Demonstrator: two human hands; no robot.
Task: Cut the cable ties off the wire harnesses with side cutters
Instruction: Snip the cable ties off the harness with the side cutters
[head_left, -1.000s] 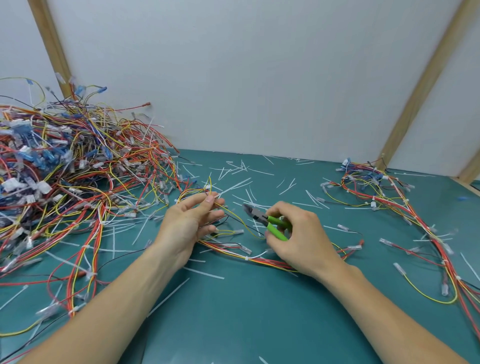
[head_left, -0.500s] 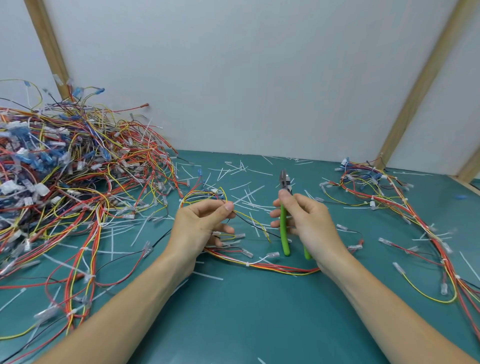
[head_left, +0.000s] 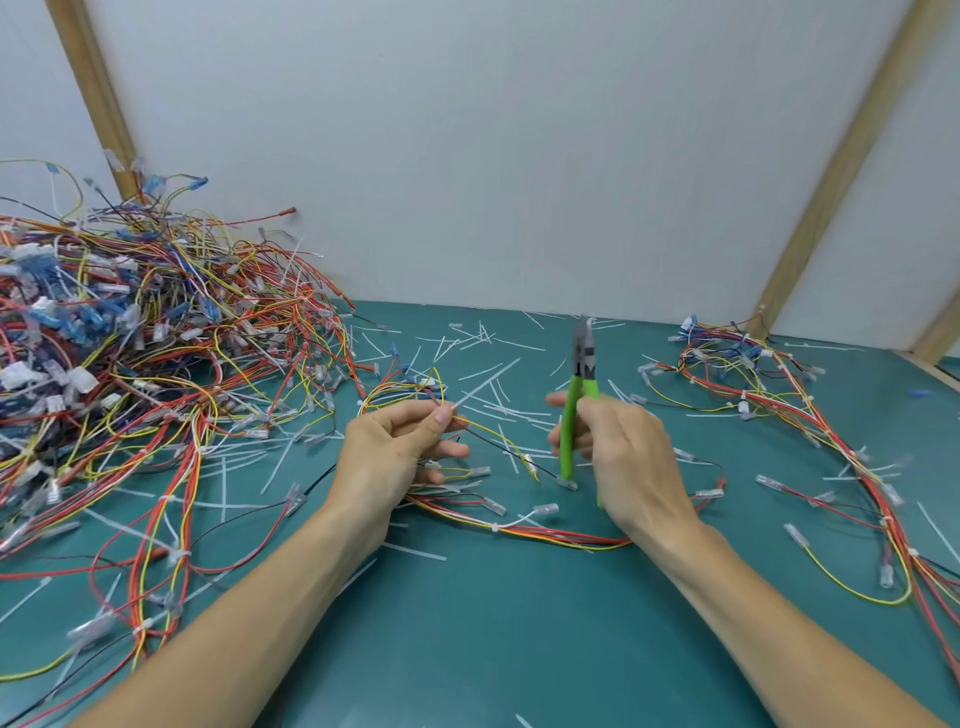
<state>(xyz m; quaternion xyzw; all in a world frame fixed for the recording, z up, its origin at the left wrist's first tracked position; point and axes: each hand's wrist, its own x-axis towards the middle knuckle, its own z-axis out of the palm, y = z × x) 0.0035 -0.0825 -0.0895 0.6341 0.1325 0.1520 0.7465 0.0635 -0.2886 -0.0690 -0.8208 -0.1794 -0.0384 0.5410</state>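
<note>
My left hand (head_left: 395, 452) pinches a wire harness (head_left: 519, 532) of red, yellow and black wires between thumb and fingers, lifting part of it above the green table (head_left: 467, 649). A white cable tie (head_left: 480, 387) sticks up and to the right from the pinch. The rest of this harness trails on the table between my hands. My right hand (head_left: 623, 457) grips the green-handled side cutters (head_left: 579, 395) upright, jaws pointing away from me, about a hand's width right of the tie.
A big tangled pile of harnesses (head_left: 130, 364) covers the table's left side. A smaller group of harnesses (head_left: 810, 415) lies at the right. Several cut white tie pieces (head_left: 498, 410) litter the middle. A white wall with wooden battens stands behind.
My right hand turned the cutters from lying sideways near the wires to standing upright and drew them rightward. My left hand lifted the harness slightly.
</note>
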